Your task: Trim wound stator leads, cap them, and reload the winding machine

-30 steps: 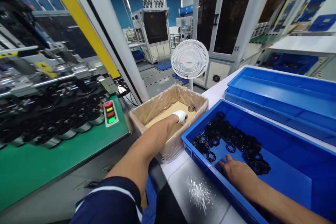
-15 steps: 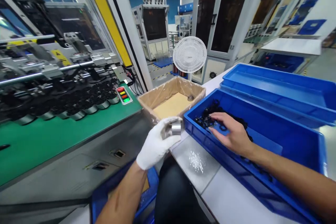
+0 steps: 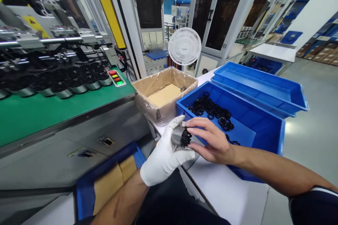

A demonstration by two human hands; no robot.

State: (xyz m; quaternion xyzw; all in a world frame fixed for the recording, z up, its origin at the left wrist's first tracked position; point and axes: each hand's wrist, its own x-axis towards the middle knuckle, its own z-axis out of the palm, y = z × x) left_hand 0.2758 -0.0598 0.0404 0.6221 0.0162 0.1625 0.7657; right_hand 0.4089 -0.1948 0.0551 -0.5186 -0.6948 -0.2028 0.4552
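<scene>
My left hand, in a white glove, is wrapped around a grey metal stator core, a short cylinder tilted to the right. A black toothed plastic ring sits at the core's right-hand end. The bare fingers of my right hand close on this ring from above and below, with their tips partly hidden. Just beyond that hand, many similar black plastic rings lie in a pile inside a blue bin.
A plastic-lined cardboard box with one small part stands left of the bin. More blue trays are behind it. At left, a green bench carries a row of cores under a machine. A white fan stands ahead.
My right hand has come out of the blue bin to the core in my left hand, and a black ring now shows at its end. The view has shifted.
</scene>
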